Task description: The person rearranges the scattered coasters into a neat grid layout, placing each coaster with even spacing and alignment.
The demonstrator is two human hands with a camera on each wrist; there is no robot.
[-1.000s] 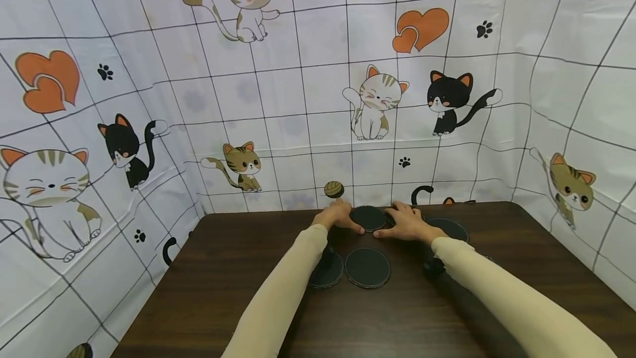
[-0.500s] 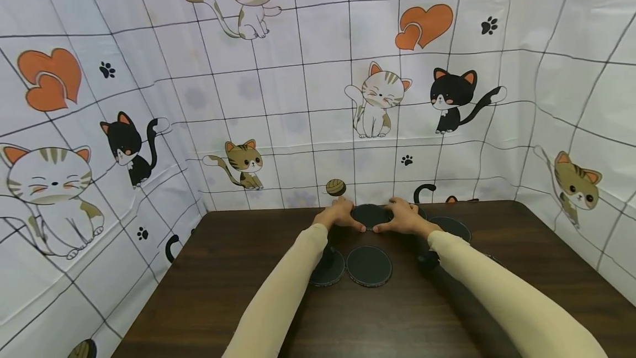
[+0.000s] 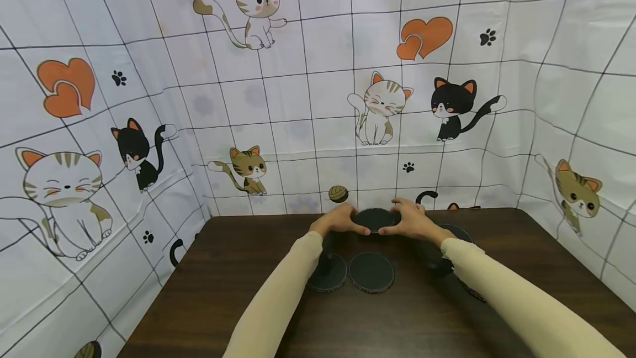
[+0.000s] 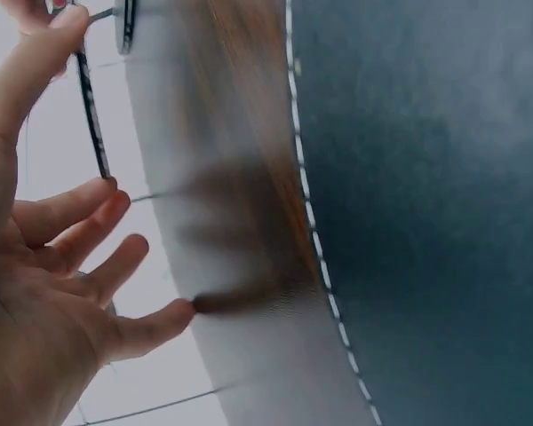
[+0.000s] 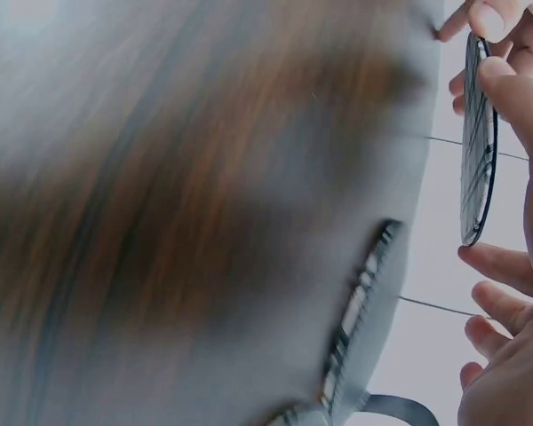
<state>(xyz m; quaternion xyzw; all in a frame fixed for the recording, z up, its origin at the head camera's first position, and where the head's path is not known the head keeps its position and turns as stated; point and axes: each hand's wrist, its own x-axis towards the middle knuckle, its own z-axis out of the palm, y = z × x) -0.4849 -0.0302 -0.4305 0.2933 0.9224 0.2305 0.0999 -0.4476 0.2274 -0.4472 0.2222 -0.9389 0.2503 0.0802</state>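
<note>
**Dark round mat comes up off the counter between both hands**

A second ago the round mat (image 3: 375,219) lay flat at the far middle of the counter (image 3: 238,291), with both hands resting at its rim. Now it is raised slightly. The left hand (image 3: 339,222) pinches its 9 o'clock edge and the right hand (image 3: 412,222) its 3 o'clock edge, thumbs toward the person and fingers curled over the far side. The right wrist view shows the mat edge-on, clear of the wood, with the thumb on its near rim. The lift looks under way, so the mat appears free to travel.

**Edges and room**

The printed cat backdrop (image 3: 298,126) rises just beyond the mat at 12 o'clock, leaving little space on that side. At 6 o'clock, two more mats lie flat: one (image 3: 371,272) in plain view and one (image 3: 328,274) partly under the left sleeve. Another mat (image 3: 459,232) lies at 3 o'clock, mostly hidden by the right forearm. Bare wood stretches toward 7 and 8 o'clock, and along the near edge.
</note>
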